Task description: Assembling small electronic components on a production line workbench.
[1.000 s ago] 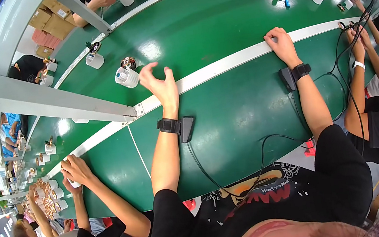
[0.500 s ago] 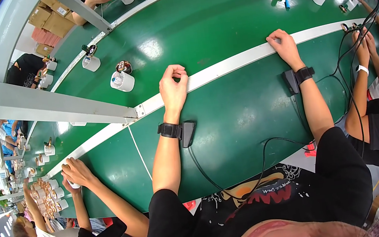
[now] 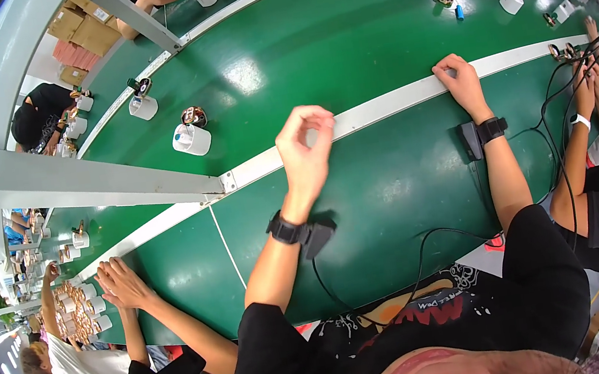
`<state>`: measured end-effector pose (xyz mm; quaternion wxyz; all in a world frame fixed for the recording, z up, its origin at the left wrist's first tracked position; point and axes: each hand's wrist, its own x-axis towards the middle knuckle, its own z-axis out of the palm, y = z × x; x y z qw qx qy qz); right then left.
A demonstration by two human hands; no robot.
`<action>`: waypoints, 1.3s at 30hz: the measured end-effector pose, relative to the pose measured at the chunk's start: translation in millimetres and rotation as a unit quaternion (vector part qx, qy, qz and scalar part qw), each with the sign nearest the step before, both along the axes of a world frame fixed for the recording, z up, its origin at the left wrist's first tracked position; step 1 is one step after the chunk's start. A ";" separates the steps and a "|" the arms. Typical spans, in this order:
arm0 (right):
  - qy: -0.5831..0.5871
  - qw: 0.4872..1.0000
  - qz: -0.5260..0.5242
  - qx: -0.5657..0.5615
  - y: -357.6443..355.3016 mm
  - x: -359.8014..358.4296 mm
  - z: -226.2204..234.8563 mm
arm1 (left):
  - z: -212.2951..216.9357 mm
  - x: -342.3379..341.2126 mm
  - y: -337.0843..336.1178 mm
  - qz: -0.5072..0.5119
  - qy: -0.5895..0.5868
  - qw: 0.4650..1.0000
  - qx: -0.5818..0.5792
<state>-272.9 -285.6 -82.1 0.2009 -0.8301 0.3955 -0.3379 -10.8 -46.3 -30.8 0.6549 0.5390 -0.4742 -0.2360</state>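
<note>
My left hand [image 3: 306,151] is raised just over the white rail [image 3: 380,109], its thumb and fingers curled into a ring with nothing visible in it. Against the same rail, farther right, rests my right hand [image 3: 463,87], fingers bent in toward the thumb and no object showing. Each wrist wears a black strap with a dark box, the left box [image 3: 318,238] and the right box [image 3: 470,141], from which cables run. Beyond the rail, left of my left hand, a white cup-shaped housing [image 3: 191,139] lies near a round copper-and-black part [image 3: 193,116].
A grey metal post [image 3: 83,175] slants across the left side. Black cables [image 3: 549,102] hang at the right. Co-workers sit close on both sides, the left one's hands [image 3: 123,283] near the rail. More white housings [image 3: 511,2] and parts lie on the green surface [image 3: 339,36].
My left hand has lifted and moved right, its fingers now forming a wider ring. My right hand stays at the rail. The white housing beyond has slid slightly left relative to the post.
</note>
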 end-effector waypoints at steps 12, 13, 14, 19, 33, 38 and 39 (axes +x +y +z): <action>0.008 1.000 0.006 0.018 -4.3 -6.2 -6.5 | 127.3 -40.6 92.6 -0.212 0.040 0.935 -0.282; 0.007 1.000 0.006 0.020 -5.3 -6.6 -8.4 | 125.5 -37.5 92.3 -0.202 0.050 0.939 -0.272; 0.005 1.000 0.008 0.023 -4.2 -6.6 -8.6 | 127.5 -43.7 103.9 -0.190 0.060 0.945 -0.261; 0.010 1.000 0.003 0.029 -5.4 -3.5 -4.1 | 129.1 -58.2 124.1 -0.137 0.109 0.962 -0.207; -0.008 1.000 0.004 0.027 -1.3 -2.6 -6.4 | 152.4 -62.5 147.0 -0.119 0.127 0.974 -0.144; 0.000 1.000 0.004 0.030 1.3 -7.3 -6.3 | 147.3 -53.8 136.2 -0.098 0.110 0.976 -0.159; 0.000 1.000 0.004 0.027 0.3 -5.8 -5.2 | 146.1 -50.7 132.2 -0.091 0.103 0.977 -0.163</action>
